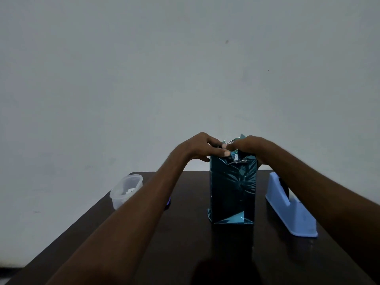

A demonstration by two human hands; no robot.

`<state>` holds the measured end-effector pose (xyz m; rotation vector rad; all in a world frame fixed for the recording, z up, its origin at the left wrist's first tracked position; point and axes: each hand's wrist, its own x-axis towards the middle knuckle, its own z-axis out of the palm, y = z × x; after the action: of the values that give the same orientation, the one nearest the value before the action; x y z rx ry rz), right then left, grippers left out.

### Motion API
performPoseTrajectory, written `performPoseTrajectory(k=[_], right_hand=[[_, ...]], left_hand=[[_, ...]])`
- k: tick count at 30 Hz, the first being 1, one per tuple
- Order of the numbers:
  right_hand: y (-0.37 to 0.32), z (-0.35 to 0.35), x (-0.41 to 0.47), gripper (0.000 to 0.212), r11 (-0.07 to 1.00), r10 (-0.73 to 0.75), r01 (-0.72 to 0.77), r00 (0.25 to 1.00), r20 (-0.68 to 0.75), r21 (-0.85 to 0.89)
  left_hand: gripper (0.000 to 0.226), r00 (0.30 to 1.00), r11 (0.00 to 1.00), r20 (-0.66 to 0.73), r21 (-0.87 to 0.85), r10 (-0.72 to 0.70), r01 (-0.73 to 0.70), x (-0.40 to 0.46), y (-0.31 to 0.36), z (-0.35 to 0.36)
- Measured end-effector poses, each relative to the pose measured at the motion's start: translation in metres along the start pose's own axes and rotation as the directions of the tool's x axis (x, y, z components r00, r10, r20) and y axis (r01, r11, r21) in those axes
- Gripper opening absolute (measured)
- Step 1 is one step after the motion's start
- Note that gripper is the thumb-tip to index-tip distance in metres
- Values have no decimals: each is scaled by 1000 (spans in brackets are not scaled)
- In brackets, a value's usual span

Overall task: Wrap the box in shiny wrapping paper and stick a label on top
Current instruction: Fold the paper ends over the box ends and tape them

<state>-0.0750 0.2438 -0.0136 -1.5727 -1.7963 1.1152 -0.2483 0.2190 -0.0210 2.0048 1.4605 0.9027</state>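
Note:
A tall box [233,190] wrapped in shiny teal paper stands upright in the middle of the dark table [185,233]. Its near face is covered and creased, and a folded flap shows at its bottom edge. At the top the paper is loose and crumpled, with silver edges sticking up. My left hand [202,147] rests over the box's top left, thumb pressing the paper on the near face. My right hand [249,146] covers the top right, its fingers curled onto the crumpled paper. No label is visible.
A light blue tape dispenser [292,210] stands right of the box, under my right forearm. A clear plastic tub [126,191] sits at the table's far left corner. A small dark object with a purple glint [168,203] peeks out beside my left forearm. A pale wall rises behind.

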Motion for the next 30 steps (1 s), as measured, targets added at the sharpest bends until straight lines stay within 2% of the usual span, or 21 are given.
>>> performPoseTrajectory(k=[6, 9, 11, 12, 14, 15, 16, 18, 20, 23, 26, 28, 30], right_hand=[[1, -1, 3, 34, 999, -29, 31, 990, -137, 17], [6, -7, 0, 47, 997, -14, 22, 992, -122, 71], [10, -13, -1, 60, 993, -63, 78, 985, -160, 86], [11, -17, -3, 58, 986, -131, 153, 955, -265, 63], [12, -26, -6, 33, 943, -314, 323, 797, -516, -76], [10, -29, -9, 19, 908, -404, 390, 722, -562, -151], [9, -30, -15, 18, 871, -479, 449, 686, -548, -200], [7, -26, -24, 27, 820, -572, 503, 698, -432, -273], [9, -14, -34, 29, 759, -636, 478, 686, -352, -442], [17, 4, -37, 25, 604, -746, 439, 605, -278, -665], [27, 17, -31, 39, 499, -787, 434, 589, -182, -750], [33, 24, -27, 48, 450, -803, 411, 575, -157, -793], [37, 33, -24, 54, 394, -824, 377, 548, -142, -838]], left_hand=[[47, 1000, 999, -28, 33, -2, 3, 1, 1, 1], [52, 998, 999, -63, 40, -4, 7, 0, -1, 2], [55, 986, 995, -166, 98, 13, 3, 0, -5, 6], [57, 968, 987, -250, 159, 26, 14, 0, -6, 10], [63, 902, 945, -427, 318, 67, 80, -1, -5, 22], [65, 866, 915, -492, 384, 90, 123, -2, -3, 28], [70, 841, 893, -531, 421, 101, 159, -2, 0, 33], [79, 812, 904, -581, 375, 54, 208, -2, 9, 39], [68, 791, 935, -612, 273, -11, 225, 1, 18, 38], [32, 840, 947, -539, 236, -59, 218, 0, 35, 30], [22, 891, 967, -422, 106, -169, 234, -6, 43, 18], [20, 883, 946, -452, 210, -129, 246, -8, 40, 6], [21, 849, 890, -528, 396, 17, 227, -7, 34, -4]])
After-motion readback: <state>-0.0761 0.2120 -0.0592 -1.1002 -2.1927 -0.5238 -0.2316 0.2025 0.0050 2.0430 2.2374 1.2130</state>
